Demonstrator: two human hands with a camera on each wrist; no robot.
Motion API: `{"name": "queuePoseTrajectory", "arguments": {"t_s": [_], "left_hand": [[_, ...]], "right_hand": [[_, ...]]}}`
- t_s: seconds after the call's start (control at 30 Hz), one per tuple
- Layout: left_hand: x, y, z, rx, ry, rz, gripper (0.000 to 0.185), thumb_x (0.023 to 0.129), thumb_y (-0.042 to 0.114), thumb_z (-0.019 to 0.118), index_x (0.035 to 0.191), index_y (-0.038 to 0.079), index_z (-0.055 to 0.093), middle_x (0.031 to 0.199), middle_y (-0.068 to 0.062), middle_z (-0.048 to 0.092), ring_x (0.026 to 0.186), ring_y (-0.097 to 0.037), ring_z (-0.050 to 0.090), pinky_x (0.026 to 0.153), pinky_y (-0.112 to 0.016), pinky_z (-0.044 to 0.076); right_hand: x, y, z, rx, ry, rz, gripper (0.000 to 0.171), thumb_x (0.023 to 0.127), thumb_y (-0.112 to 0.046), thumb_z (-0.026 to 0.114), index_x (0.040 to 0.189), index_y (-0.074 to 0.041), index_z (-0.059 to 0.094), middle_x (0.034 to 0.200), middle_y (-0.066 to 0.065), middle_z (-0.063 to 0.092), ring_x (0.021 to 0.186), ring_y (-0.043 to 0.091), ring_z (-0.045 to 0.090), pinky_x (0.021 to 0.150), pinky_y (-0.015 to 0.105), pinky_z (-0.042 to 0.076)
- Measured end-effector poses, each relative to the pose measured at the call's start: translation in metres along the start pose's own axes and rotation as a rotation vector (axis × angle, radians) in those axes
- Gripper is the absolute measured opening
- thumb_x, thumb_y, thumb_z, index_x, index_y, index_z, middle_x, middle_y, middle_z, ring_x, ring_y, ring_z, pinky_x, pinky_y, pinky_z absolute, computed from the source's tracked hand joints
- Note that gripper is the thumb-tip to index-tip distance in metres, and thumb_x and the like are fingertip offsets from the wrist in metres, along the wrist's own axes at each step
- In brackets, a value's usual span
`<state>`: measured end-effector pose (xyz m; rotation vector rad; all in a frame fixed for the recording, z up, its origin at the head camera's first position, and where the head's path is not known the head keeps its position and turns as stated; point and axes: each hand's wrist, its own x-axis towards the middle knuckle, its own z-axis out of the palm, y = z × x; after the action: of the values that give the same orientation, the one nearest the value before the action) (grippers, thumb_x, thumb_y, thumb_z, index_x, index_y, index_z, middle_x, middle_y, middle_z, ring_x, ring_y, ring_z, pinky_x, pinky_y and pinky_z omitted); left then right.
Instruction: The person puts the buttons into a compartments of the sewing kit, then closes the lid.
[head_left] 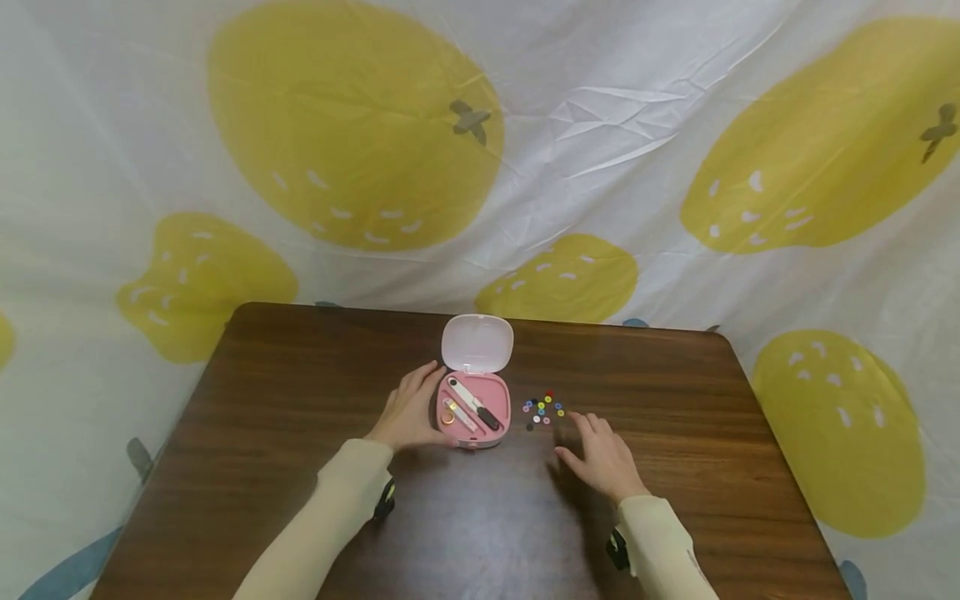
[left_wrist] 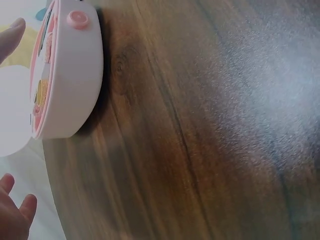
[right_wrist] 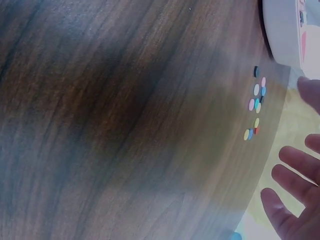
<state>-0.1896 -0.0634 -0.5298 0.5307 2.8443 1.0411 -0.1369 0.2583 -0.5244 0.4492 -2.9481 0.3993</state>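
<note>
A small pink case (head_left: 474, 414) lies open on the brown table (head_left: 300, 400), its white lid (head_left: 477, 342) standing up at the back. Inside lie a white-and-black tool (head_left: 475, 403) and a small gold-coloured piece (head_left: 447, 418). My left hand (head_left: 409, 408) rests with relaxed fingers against the case's left side. In the left wrist view the case (left_wrist: 70, 75) shows side-on, with fingers (left_wrist: 12, 31) beside it. Several small coloured buttons (head_left: 543, 408) lie right of the case. My right hand (head_left: 600, 454) lies flat on the table just short of them. The right wrist view has the buttons (right_wrist: 256, 105) and spread fingers (right_wrist: 295, 167).
A white sheet printed with large yellow fruit (head_left: 352, 125) hangs behind and around the table. The table's far edge (head_left: 600, 327) runs just behind the case lid. Bare wood stretches to both sides and toward me.
</note>
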Motion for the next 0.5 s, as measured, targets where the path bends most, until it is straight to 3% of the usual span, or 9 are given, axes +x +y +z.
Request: {"name": "queuePoseTrajectory", "arguments": {"t_s": [0.27, 0.5], "left_hand": [[0.0059, -0.0008, -0.0009, 0.044, -0.047, 0.01, 0.113, 0.05, 0.054, 0.081, 0.142, 0.013, 0.03, 0.146, -0.008, 0.024, 0.132, -0.028, 0.021, 0.1, -0.054, 0.025], [0.0084, 0.0006, -0.0032, 0.074, -0.076, 0.017, 0.112, 0.05, 0.053, 0.082, 0.142, 0.014, 0.03, 0.145, -0.008, 0.025, 0.131, -0.029, 0.021, 0.099, -0.055, 0.026]], "right_hand": [[0.0062, 0.0013, 0.0029, 0.025, -0.016, -0.012, 0.053, 0.073, -0.028, 0.074, 0.115, 0.0, 0.056, 0.101, 0.011, 0.06, 0.095, 0.029, 0.056, 0.074, 0.044, 0.047], [0.0104, 0.0017, 0.0092, 0.102, 0.025, -0.005, 0.046, 0.071, -0.02, 0.076, 0.11, -0.001, 0.059, 0.088, 0.008, 0.061, 0.084, 0.024, 0.057, 0.067, 0.04, 0.047]]}}
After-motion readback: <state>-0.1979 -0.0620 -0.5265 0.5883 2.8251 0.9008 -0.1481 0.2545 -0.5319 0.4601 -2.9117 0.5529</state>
